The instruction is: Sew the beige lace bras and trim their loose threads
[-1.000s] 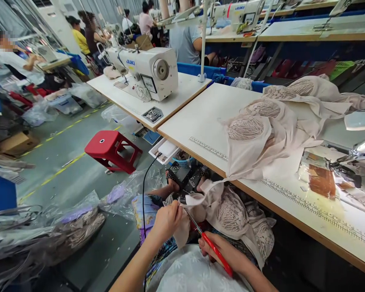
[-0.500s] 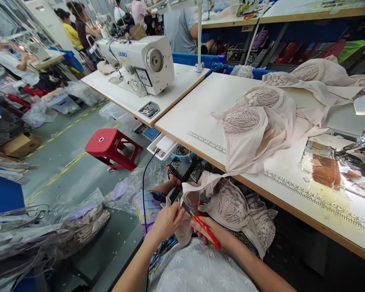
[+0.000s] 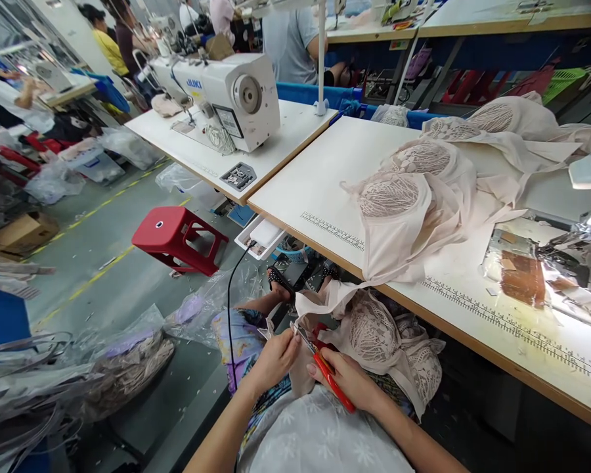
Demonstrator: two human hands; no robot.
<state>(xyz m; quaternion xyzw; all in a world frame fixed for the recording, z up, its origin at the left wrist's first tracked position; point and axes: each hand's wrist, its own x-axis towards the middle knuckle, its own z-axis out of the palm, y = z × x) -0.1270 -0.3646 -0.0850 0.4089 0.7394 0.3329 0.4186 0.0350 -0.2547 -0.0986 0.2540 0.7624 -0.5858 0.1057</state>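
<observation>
As the head camera looks down over the lap, the left hand (image 3: 278,357) has its fingers pinched on the edge of a beige fabric band (image 3: 328,301), while the fingers of the right hand (image 3: 347,379) wrap around red-handled scissors (image 3: 331,381). Their metal blades meet the cloth just beside the left fingertips; whether they are parted or closed is too small to tell. Cutting at this edge looks under way rather than finished, since blades and cloth are together and no severed piece can be made out. A lace-cupped bra (image 3: 374,328) rests across the lap, below the front of the desk (image 3: 303,187), and the band climbs from the left hand to the desk's edge. More beige bras (image 3: 396,197) lie heaped on top, their cups and wings already assembled; which of them have been trimmed cannot be judged.

The band is thin, matte and limp, sagging in a soft curve. The cups are rounded and hold their dome, faced with openwork lace in fine branching lines, against smooth, slightly sheer wings that crumple into folds. By contrast, the scissors are slim and rigid, with glossy handles, and the desk is flat, white and hard, with a pale wooden edge and a printed ruler (image 3: 332,231).
</observation>
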